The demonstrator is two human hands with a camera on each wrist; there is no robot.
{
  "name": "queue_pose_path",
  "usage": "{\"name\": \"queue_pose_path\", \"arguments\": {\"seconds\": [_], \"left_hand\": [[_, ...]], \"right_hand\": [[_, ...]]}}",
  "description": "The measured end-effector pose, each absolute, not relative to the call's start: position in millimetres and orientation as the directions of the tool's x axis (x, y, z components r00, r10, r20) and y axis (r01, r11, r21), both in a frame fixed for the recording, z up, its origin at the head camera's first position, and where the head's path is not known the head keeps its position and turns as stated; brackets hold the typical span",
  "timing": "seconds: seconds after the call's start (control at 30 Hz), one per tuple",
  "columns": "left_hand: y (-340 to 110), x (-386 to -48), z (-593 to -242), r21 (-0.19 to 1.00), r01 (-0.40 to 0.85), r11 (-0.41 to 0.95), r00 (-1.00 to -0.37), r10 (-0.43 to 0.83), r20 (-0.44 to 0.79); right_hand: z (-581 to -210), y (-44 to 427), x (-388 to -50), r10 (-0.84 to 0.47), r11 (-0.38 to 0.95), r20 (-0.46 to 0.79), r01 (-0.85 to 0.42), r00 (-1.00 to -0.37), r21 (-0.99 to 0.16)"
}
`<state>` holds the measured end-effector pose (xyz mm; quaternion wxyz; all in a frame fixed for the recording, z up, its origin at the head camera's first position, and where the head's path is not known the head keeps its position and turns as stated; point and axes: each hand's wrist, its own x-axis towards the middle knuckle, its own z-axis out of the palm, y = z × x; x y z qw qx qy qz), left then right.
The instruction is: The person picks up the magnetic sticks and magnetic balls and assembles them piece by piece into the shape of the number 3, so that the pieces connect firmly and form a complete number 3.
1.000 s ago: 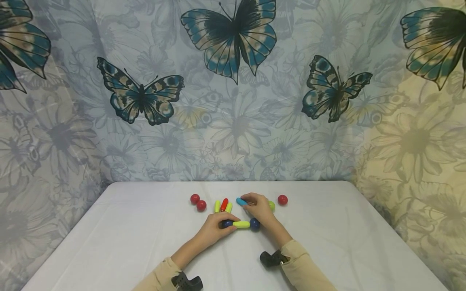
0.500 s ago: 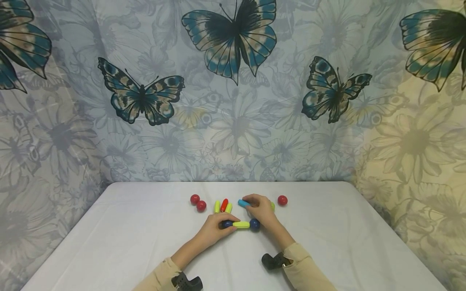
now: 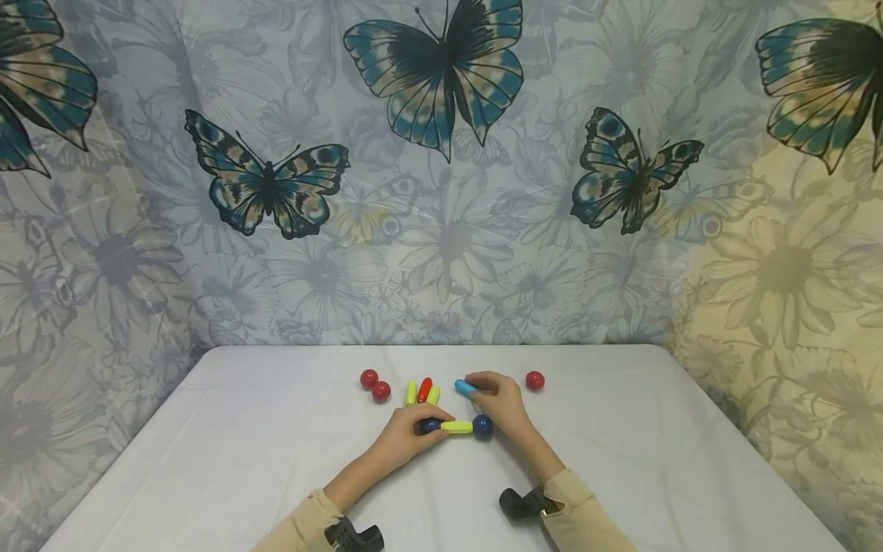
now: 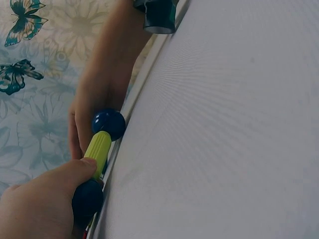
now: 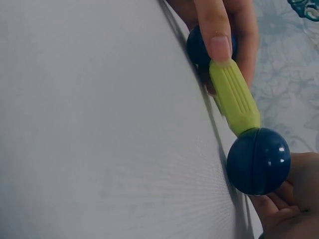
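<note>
My left hand (image 3: 407, 431) grips a dark blue ball (image 3: 431, 425) joined to a yellow-green rod (image 3: 457, 426), whose other end bears a second dark blue ball (image 3: 483, 426). In the right wrist view the thumb lies at the rod's (image 5: 235, 97) upper end, and the second ball (image 5: 258, 161) is free of the fingers. Above the table, or on it, my right hand (image 3: 502, 400) pinches a light blue rod (image 3: 464, 388) by its right end. Behind my left hand lie a red rod (image 3: 425, 389) and two yellow-green rods (image 3: 411, 392).
Two red balls (image 3: 369, 379) sit at the back left of the white table (image 3: 241, 437). Another red ball (image 3: 534, 380) is just right of my right hand. A patterned butterfly cloth (image 3: 448, 253) hangs behind the table's back edge.
My right hand has shifted slightly right with the light blue rod, and the green ball beside it is now hidden from view. My left hand keeps its grip in the same place.
</note>
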<state>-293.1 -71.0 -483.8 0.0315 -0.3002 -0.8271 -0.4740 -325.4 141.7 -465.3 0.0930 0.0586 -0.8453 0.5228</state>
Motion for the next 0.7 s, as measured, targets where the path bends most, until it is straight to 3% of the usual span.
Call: {"name": "queue_pose_path", "arguments": {"seconds": [0.7], "left_hand": [[-71,-294,-485,0.767,0.522,0.373,-0.821,0.465,0.333]], "right_hand": [[-463,142,-304,0.063,0.298,0.159,-0.134,-0.985,-0.945]]}}
